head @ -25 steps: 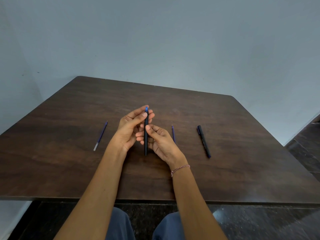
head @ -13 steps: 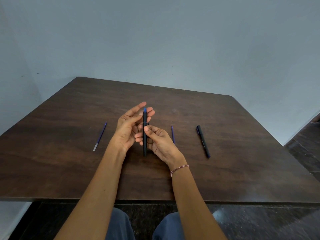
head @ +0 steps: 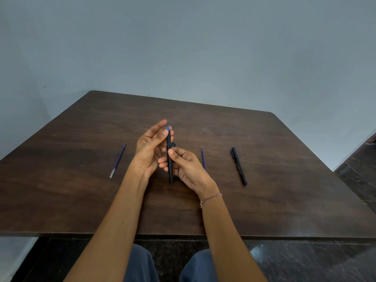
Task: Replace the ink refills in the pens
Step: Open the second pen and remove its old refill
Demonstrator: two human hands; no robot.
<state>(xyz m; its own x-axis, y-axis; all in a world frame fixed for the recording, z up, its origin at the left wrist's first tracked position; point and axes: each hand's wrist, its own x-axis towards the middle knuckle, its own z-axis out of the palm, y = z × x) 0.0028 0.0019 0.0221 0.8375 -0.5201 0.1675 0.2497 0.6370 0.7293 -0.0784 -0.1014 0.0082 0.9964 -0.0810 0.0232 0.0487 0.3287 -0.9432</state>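
A black pen with a blue tip at its far end is held above the middle of the table. My right hand grips its barrel between thumb and fingers. My left hand pinches the blue far end with thumb and fingertips, its other fingers spread. A small dark piece shows just behind the pen; what it is I cannot tell. A blue refill lies on the table to the left. A second blue refill lies just right of my right hand. Further right lies another black pen.
The dark wooden table has its front edge close to my lap and stands against a pale wall. Dark floor tiles show to the right of the table.
The pen and both hands have stayed in nearly the same place. My left index finger has lifted and straightened away from the pen's far end, leaving thumb and other fingertips on it.
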